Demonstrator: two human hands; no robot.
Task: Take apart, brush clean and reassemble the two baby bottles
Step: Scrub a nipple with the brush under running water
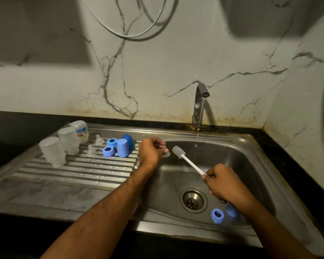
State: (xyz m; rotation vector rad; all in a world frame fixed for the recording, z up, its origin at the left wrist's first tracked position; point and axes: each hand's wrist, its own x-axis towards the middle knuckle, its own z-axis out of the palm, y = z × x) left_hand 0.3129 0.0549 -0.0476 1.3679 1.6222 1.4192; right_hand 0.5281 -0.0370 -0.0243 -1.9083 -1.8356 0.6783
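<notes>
My left hand point(152, 151) pinches a clear silicone teat point(166, 154) over the sink's left side. A white bottle brush point(185, 158) is gripped by its handle in my right hand point(223, 181), its grey bristle head just right of the teat, not touching it. On the ribbed drainboard point(79, 169) three frosted bottle bodies point(52, 152) stand upside down, with two clear teats point(91, 150), two blue collar rings point(108, 151) and blue caps point(123, 147) beside them. A blue ring point(217, 215) and another blue part point(232, 211) lie in the sink basin point(251, 165).
The tap point(199, 105) at the back runs a thin stream of water into the basin. The drain point(193, 200) sits at the basin's middle front. Black counter surrounds the steel sink; a marble wall rises behind, with a loop of cable hanging on it.
</notes>
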